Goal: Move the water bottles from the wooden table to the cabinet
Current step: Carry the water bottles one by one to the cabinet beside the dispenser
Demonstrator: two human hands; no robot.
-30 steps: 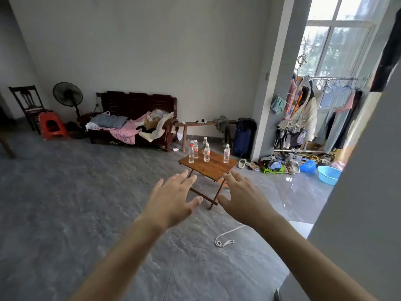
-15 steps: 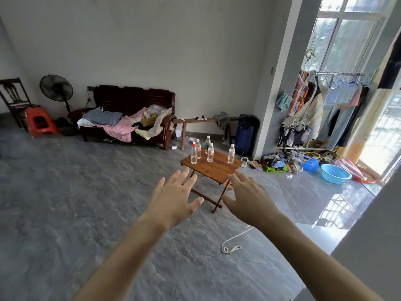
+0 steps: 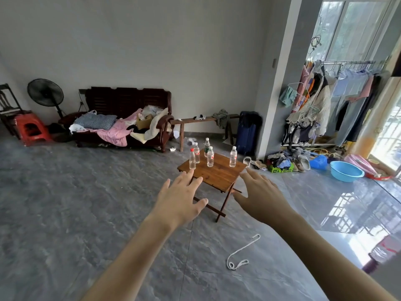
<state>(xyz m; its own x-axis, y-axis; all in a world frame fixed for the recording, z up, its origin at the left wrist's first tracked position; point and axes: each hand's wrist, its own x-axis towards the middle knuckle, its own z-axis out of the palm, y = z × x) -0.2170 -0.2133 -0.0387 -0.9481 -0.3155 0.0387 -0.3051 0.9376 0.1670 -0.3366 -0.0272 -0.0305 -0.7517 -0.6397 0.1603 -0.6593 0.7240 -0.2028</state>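
Observation:
A small folding wooden table (image 3: 219, 175) stands in the middle of the grey tiled floor. Several clear plastic water bottles stand upright on it: one with a red cap (image 3: 192, 159) at the left corner, one (image 3: 210, 157) in the middle, one (image 3: 233, 157) at the right, others behind. My left hand (image 3: 181, 202) and my right hand (image 3: 259, 197) are stretched out in front of me, fingers apart, empty, well short of the table. No cabinet is in view.
A white cord (image 3: 240, 254) lies on the floor near my right arm. A dark wooden sofa (image 3: 128, 101) with bedding, a fan (image 3: 45, 95) and a red stool (image 3: 30, 129) line the far wall. A clothes rack (image 3: 338, 101), shoes and a blue basin (image 3: 346, 171) fill the right side.
The view has swung left and moved forward: the near grey wall at the right has left the frame and the table is closer. Both hands stay raised and open.

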